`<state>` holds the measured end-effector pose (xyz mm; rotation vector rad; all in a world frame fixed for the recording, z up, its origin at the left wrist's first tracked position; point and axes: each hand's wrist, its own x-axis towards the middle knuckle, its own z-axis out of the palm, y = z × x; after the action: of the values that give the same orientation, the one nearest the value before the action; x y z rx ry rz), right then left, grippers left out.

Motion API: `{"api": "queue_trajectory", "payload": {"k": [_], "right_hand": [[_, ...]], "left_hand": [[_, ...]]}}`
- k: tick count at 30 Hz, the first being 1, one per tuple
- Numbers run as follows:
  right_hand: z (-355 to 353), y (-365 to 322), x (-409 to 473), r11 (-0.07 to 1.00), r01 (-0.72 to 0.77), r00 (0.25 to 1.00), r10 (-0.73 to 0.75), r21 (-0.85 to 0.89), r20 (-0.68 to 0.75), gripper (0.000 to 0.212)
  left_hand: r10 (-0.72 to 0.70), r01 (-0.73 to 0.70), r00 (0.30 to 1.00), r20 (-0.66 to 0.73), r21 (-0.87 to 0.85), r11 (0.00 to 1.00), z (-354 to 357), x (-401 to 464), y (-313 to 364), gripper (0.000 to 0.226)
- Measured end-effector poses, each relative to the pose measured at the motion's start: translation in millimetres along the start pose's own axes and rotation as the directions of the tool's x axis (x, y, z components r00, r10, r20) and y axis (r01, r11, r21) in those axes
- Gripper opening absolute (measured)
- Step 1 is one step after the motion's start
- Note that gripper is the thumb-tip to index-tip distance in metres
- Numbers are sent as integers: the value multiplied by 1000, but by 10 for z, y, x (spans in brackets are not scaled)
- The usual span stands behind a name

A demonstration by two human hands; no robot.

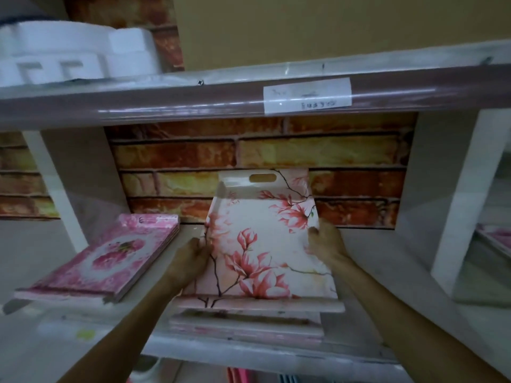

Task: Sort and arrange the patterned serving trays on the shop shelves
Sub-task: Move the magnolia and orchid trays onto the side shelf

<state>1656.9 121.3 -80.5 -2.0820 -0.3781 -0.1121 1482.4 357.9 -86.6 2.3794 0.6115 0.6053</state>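
Observation:
A white serving tray with pink magnolia flowers lies on top of a small stack of trays in the middle of the shelf. Its far end with the cut-out handle tilts up toward the brick-pattern back wall. My left hand grips the tray's left edge. My right hand grips its right edge. To the left, a separate stack of pink rose-patterned trays lies flat and angled on the same shelf.
An upper shelf with a taped paper label hangs close above. White foam packing sits on it at the left. White uprights bound the bay on both sides. More pink items show at the far right.

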Motion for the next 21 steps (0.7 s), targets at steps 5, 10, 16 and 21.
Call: {"api": "queue_trajectory", "payload": {"k": [5,10,16,21], "right_hand": [[132,103,-56,997,-56,998,56,-45,-1,35],[282,196,-89,995,-101,995,101,-25,5,20],[395,264,-109,993,-84,996,85,-88,2,16],[474,340,-154,988,-68,998,70,-139,8,23]], "left_hand": [[-45,40,998,50,100,994,180,100,-141,40],[-61,52,995,75,127,991,245,170,-276,39],[-22,6,995,93,171,985,273,135,-381,38],[-36,16,992,120,163,986,299,72,-442,38]]}}
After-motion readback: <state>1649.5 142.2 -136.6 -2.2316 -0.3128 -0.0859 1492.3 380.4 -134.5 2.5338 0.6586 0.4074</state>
